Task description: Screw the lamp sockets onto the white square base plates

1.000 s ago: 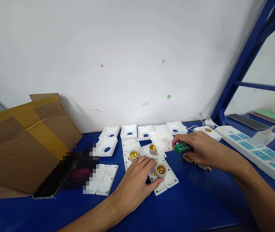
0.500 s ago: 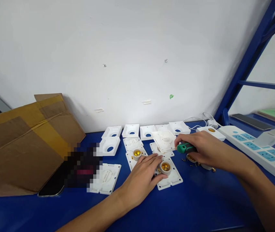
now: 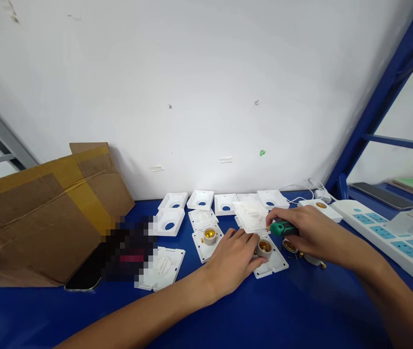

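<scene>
My left hand [image 3: 233, 259] is closed around the left side of a round lamp holder [image 3: 264, 248] with a brass-coloured threaded inside. The holder sits on a square white base plate [image 3: 276, 264]; whether it is fixed there I cannot tell. My right hand [image 3: 303, 230] grips a green and black screwdriver [image 3: 282, 228] just beyond the holder, its handle end towards me. The tip is hidden. Left of my left hand, another lamp holder [image 3: 210, 236] rests on its own white plate. Loose lamp holders [image 3: 290, 245] and small screws lie under my right hand.
Several white square covers [image 3: 172, 222] with round holes line the wall side. More white plates [image 3: 252, 215] lie about. A power strip [image 3: 384, 232] is at right, a cardboard box [image 3: 46, 218] and a phone [image 3: 86, 269] at left. A blue metal frame [image 3: 377, 97] rises at right.
My left hand has moved right, carrying the lamp holder and its plate towards the screwdriver. The right hand still holds the screwdriver. The camera view has shifted slightly.
</scene>
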Motion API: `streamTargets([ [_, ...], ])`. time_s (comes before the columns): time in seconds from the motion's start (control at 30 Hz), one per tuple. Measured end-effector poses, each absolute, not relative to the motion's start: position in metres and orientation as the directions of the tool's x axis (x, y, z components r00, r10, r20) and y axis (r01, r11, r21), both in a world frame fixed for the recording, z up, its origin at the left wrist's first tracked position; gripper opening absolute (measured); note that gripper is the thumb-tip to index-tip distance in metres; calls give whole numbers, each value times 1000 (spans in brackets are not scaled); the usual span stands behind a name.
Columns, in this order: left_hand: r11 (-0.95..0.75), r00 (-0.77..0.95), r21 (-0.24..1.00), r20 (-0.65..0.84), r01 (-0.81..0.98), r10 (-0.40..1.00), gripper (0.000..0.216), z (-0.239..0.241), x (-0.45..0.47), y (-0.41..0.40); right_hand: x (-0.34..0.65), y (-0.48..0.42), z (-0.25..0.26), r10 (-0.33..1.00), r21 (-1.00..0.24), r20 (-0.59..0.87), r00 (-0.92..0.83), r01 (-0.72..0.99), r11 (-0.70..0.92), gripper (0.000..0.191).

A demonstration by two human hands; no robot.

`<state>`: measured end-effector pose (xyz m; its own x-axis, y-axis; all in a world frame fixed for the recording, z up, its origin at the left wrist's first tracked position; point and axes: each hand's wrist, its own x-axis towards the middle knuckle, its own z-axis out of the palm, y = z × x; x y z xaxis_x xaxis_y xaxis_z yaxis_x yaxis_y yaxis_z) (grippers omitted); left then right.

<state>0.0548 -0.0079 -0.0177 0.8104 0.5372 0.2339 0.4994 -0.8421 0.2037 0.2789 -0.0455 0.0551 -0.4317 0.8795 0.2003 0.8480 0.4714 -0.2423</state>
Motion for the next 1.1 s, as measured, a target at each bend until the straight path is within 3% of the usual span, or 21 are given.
streamTargets([
  [0.27, -833, 793, 163, 254, 529, 553, 45, -18, 48, 5, 280, -51, 59, 875, -244, 212, -435, 843, 479, 43],
  [0.47, -827, 781, 130, 278, 547, 559, 39, -15, 38, -8, 275, -52, 59, 881, -250, 191, -433, 846, 471, 41],
  [0.53, -835, 782, 95, 306, 542, 542, 33, -17, 25, -14, 273, -53, 59, 876, -249, 188, -445, 841, 480, 41],
  [0.63, -842, 792, -54, 377, 536, 480, 16, -24, -4, -18, 272, -60, 57, 853, -221, 180, -490, 825, 520, 47],
  [0.73, -830, 793, -99, 375, 549, 479, 19, -28, -31, -16, 272, -72, 51, 830, -164, 184, -527, 816, 555, 47],
  [0.87, -859, 826, 35, 254, 511, 503, 23, -22, -43, -13, 256, -92, 45, 775, -159, 176, -607, 759, 631, 49],
  [1.0, -810, 781, 271, 233, 520, 579, 24, -16, -44, -10, 220, -102, 38, 682, -102, 27, -731, 677, 729, 13],
  [1.1, -745, 731, 418, 236, 519, 641, 22, -18, -47, -7, 196, -103, 21, 619, -33, -38, -785, 620, 784, 18],
])
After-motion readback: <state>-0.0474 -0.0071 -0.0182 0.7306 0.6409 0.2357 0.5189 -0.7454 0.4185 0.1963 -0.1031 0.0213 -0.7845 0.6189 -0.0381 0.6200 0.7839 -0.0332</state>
